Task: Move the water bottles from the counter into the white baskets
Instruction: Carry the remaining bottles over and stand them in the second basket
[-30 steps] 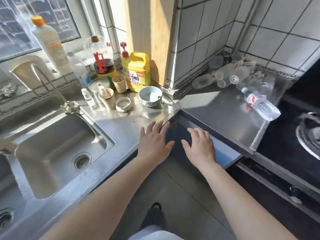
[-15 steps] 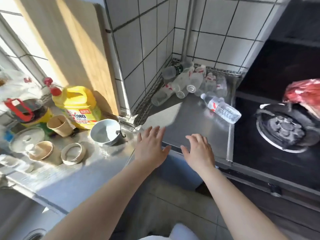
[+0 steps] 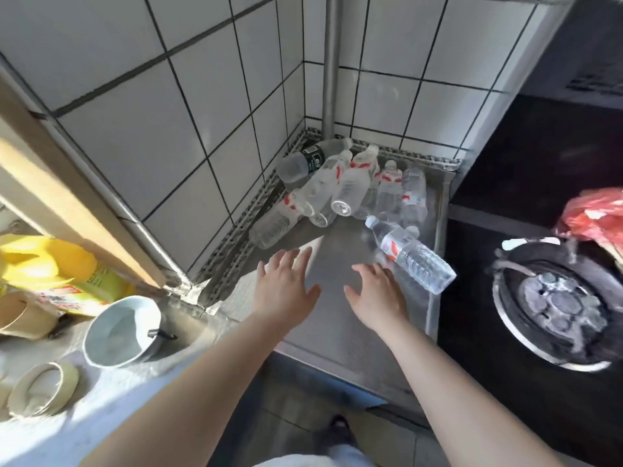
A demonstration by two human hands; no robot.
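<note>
Head view: left hand [image 3: 285, 286] and right hand [image 3: 377, 293], fingers spread above counter [image 3: 340, 328].

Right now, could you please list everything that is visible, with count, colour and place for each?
water bottles in pile: about eight, clear, most with red labels, one dark label, lying in the tiled back corner of the counter
single water bottle: one, clear, red label, lying apart near the counter's right edge
steel counter: one, grey
yellow jug: one, far left
white bowl: one, left
paper cup: one, brown, left edge
tape roll: one, beige, lower left
gas burner: one, black, right
red bag: one, right edge
hands: left hand and right hand, open above the counter, holding nothing
</note>
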